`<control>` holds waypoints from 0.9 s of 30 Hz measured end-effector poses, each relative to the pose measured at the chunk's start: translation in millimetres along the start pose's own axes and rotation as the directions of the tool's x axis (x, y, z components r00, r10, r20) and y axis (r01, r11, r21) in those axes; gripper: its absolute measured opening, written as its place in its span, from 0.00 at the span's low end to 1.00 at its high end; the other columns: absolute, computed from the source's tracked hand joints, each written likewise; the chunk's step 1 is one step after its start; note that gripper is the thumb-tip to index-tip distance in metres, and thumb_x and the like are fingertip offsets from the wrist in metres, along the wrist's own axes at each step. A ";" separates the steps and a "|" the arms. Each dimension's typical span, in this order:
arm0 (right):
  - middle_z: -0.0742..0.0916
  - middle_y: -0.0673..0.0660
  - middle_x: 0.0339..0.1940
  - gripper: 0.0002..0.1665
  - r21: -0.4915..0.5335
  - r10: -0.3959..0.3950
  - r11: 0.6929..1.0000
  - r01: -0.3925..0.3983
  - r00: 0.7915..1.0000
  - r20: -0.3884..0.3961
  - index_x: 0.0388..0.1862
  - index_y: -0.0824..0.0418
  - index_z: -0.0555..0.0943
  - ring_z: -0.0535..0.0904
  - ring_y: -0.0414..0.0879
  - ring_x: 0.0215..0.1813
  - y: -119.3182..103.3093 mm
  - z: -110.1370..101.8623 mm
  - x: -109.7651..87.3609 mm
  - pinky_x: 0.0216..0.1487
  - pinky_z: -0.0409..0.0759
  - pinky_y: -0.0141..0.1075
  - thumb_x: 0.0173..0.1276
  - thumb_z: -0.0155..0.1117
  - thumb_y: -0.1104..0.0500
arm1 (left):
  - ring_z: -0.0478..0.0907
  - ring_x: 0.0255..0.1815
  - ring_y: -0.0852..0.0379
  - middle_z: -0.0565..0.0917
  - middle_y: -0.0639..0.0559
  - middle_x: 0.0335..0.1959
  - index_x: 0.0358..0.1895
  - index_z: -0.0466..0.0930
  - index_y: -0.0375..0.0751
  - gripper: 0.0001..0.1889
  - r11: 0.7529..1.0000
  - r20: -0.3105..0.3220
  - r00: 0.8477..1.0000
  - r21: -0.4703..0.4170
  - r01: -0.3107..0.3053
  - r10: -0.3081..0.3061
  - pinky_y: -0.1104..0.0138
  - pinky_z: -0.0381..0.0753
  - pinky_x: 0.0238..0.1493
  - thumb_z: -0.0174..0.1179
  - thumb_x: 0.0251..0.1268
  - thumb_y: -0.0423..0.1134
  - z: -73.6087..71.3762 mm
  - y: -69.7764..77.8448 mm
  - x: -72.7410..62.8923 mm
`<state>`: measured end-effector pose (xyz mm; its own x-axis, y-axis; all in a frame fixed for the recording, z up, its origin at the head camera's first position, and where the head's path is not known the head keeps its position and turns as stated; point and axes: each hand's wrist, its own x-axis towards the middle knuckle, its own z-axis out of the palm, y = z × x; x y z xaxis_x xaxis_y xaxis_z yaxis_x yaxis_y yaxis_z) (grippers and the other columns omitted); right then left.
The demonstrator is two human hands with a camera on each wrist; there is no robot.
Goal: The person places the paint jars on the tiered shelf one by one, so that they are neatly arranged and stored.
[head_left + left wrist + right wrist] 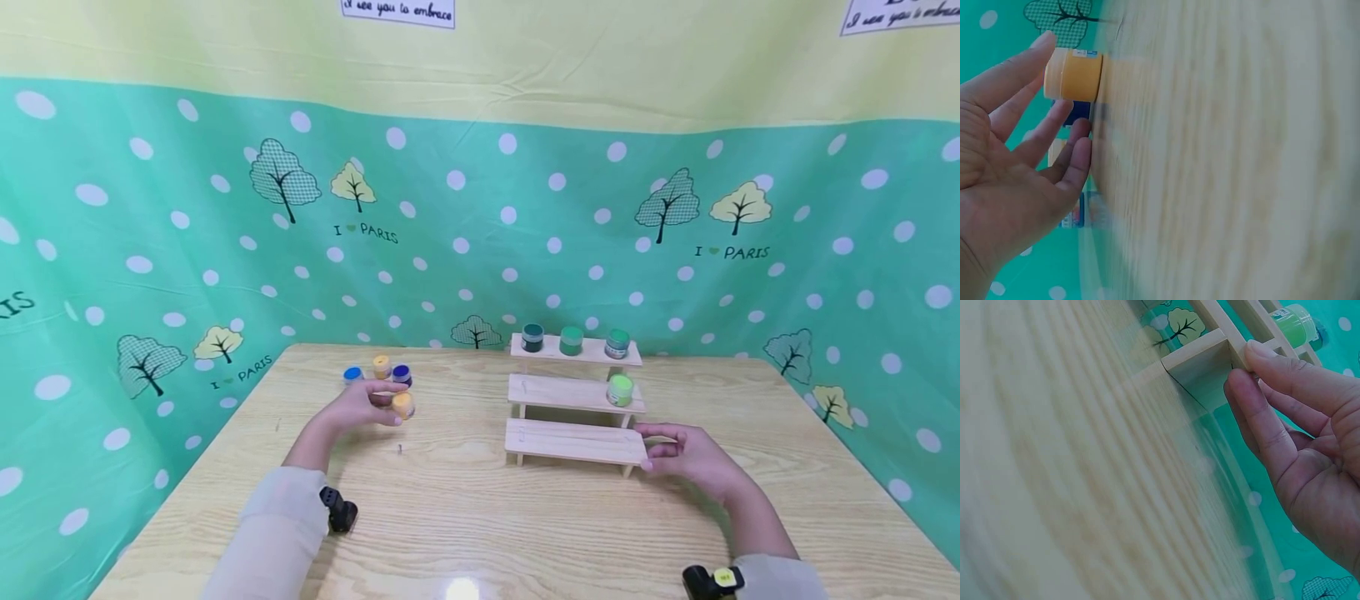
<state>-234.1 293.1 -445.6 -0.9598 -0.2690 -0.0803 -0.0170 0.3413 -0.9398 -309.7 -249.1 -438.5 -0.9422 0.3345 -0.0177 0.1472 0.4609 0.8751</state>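
My left hand (365,406) has its thumb and fingers about a small orange paint jar (403,405), pinching it at the table surface. The jar (1075,75) stands on its base in the left wrist view. Just behind it are a dark blue jar (402,375), another orange jar (382,366) and a blue-lidded jar (352,375), partly hidden by the hand. With thumb and fingertips, my right hand (686,454) grips the right end of the lowest step of a three-tier wooden stand (573,442). A light green jar (619,390) stands on the middle step's right end.
On the top step stand a dark green jar (532,337), a green jar (571,340) and another green jar (617,343). A tiny scrap (400,449) lies on the wooden table (465,508). A patterned green cloth (480,208) hangs behind.
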 end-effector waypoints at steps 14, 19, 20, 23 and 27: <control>0.84 0.64 0.49 0.44 0.009 0.001 1.000 -0.001 1.000 0.003 0.68 0.74 0.67 0.82 0.48 0.46 -0.4 -0.2 -0.1 0.46 0.83 0.36 0.55 0.77 0.62 | 0.79 0.43 0.52 0.82 0.40 0.50 0.58 0.79 0.32 0.26 0.997 -0.089 0.996 0.079 0.009 -0.002 0.67 0.82 0.41 0.72 0.53 0.29 6.5 -6.7 11.9; 0.84 0.64 0.50 0.44 0.006 0.002 1.000 -0.001 1.000 -0.006 0.68 0.74 0.68 0.82 0.48 0.46 0.7 -0.2 0.4 0.46 0.83 0.36 0.55 0.77 0.62 | 0.79 0.41 0.53 0.84 0.44 0.46 0.55 0.82 0.33 0.24 0.994 -0.122 0.992 0.105 0.034 -0.021 0.67 0.82 0.40 0.73 0.51 0.30 10.8 -2.9 12.1; 0.84 0.64 0.50 0.44 0.003 0.002 1.000 -0.002 1.000 -0.009 0.67 0.74 0.68 0.82 0.48 0.46 0.7 0.0 0.4 0.46 0.83 0.36 0.55 0.77 0.62 | 0.78 0.41 0.53 0.84 0.45 0.45 0.54 0.82 0.34 0.24 0.994 -0.128 0.991 0.103 0.044 -0.031 0.67 0.82 0.39 0.74 0.51 0.30 11.7 -1.7 11.9; 0.84 0.64 0.50 0.44 0.000 0.002 1.000 -0.002 1.000 -0.014 0.67 0.74 0.68 0.82 0.49 0.46 0.4 0.7 0.0 0.46 0.83 0.36 0.55 0.77 0.62 | 0.77 0.41 0.52 0.83 0.46 0.46 0.54 0.83 0.36 0.23 0.994 -0.127 0.991 0.096 0.059 -0.046 0.67 0.81 0.39 0.73 0.51 0.30 13.7 2.0 10.8; 0.84 0.65 0.50 0.44 -0.002 -0.002 1.000 0.002 1.000 -0.017 0.67 0.74 0.68 0.82 0.49 0.46 -0.4 1.5 -0.7 0.46 0.83 0.36 0.54 0.77 0.62 | 0.77 0.43 0.51 0.83 0.46 0.48 0.54 0.82 0.36 0.22 0.997 -0.122 0.992 0.061 0.050 -0.043 0.66 0.81 0.41 0.73 0.52 0.30 14.7 7.4 9.1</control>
<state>-233.0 291.8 -445.7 -0.9644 -0.2542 -0.0728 -0.0195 0.3429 -0.9392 -312.7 -230.5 -439.3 -0.9773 0.2116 0.0043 0.1177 0.5265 0.8420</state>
